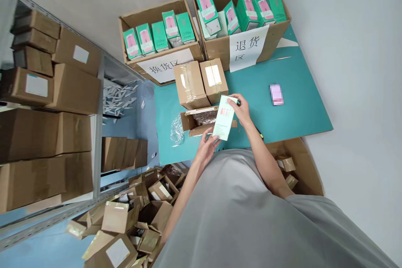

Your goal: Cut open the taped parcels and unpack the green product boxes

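Both hands gripped one pale green printed product box [224, 119], tilted, near the front edge of the teal table [264, 123]; left hand [206, 147] closed on its lower left corner, right hand [240, 109] on its upper right corner, thumb across the face; box overlapped the right end of an open cardboard carton [196, 127] in view, contact between them not determinable; carton contained clear plastic wrapping; crumpled bubble wrap [177, 130] lay just beside it, to the left; two taped cartons [187, 77] stood side by side behind; farther back, two large cardboard boxes [216, 48] with paper signs [246, 50] held upright green product boxes [160, 35]; a pink item [277, 94], pixelated, lay well apart at right.
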